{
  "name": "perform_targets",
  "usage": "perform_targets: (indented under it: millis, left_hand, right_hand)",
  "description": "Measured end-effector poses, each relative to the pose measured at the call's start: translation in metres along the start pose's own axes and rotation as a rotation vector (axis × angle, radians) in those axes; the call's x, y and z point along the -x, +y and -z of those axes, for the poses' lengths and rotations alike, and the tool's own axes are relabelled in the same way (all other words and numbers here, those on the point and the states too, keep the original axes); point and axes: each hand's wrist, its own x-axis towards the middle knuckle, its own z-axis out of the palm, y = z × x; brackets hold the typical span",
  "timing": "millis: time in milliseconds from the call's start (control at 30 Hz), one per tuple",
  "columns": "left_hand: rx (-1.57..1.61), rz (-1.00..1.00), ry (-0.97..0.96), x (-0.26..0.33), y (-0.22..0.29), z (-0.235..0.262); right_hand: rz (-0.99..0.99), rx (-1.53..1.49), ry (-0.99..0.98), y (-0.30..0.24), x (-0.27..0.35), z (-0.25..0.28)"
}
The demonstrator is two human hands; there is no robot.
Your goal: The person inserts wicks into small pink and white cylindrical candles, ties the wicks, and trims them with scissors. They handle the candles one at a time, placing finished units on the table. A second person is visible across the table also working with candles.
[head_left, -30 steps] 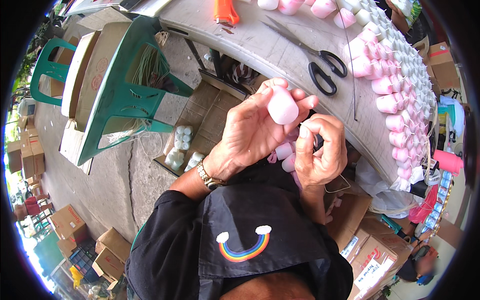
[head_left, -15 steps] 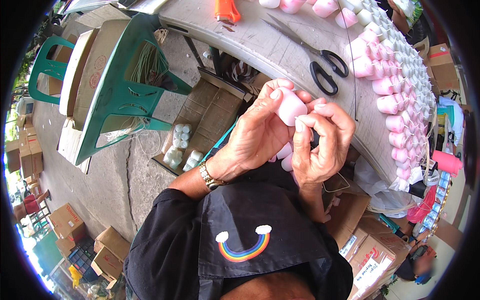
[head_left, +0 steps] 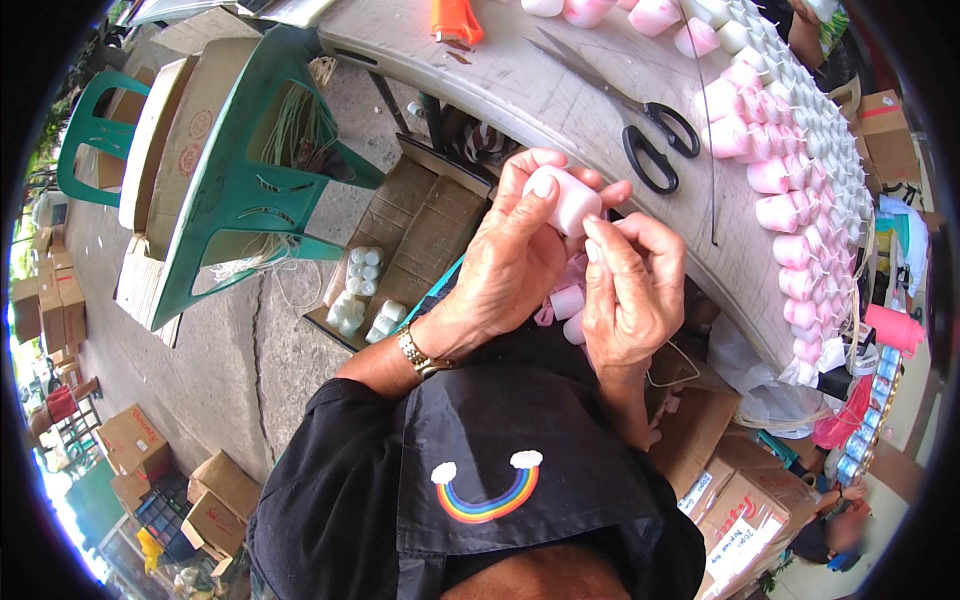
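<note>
My left hand (head_left: 500,255) is closed around a small pale pink cylinder (head_left: 575,203) with rounded edges, thumb along its side. At the cylinder's lower right end, my right hand (head_left: 635,295) pinches with thumb and forefinger. Whatever lies between those fingertips is too small to make out. Below my hands, more pink cylinders (head_left: 567,301) hang close to my lap, partly hidden by the right hand. On the table (head_left: 480,70) just beyond lie open scissors (head_left: 648,145) with black handles. A thin dark rod (head_left: 708,150) lies to their right.
Rows of pink and white cylinders (head_left: 780,215) tied together cover the table's right side. An orange-handled tool (head_left: 457,20) lies at the far edge. Left stand a green plastic chair (head_left: 240,190) and an open carton (head_left: 400,235) with bagged white pieces. Cardboard boxes (head_left: 745,500) sit lower right.
Both hands have shifted slightly left with the pink cylinder, which is now turned a little. The right fingers have drawn together into a tighter pinch at its end.
</note>
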Motion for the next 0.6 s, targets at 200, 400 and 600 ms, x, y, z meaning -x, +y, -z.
perform_targets:
  millis: [200,400,600]
  left_hand:
    - [-0.263,-0.127,-0.058,0.002,0.000,0.002]
    - [-0.394,-0.121,-0.071,0.003,-0.001,0.004]
    - [-0.505,-0.179,-0.086,0.001,0.006,0.005]
  right_hand:
    - [-0.056,-0.067,-0.005,0.004,-0.001,0.001]
    - [-0.209,-0.228,-0.014,0.009,0.004,-0.001]
    - [-0.616,-0.486,-0.165,0.005,0.012,0.008]
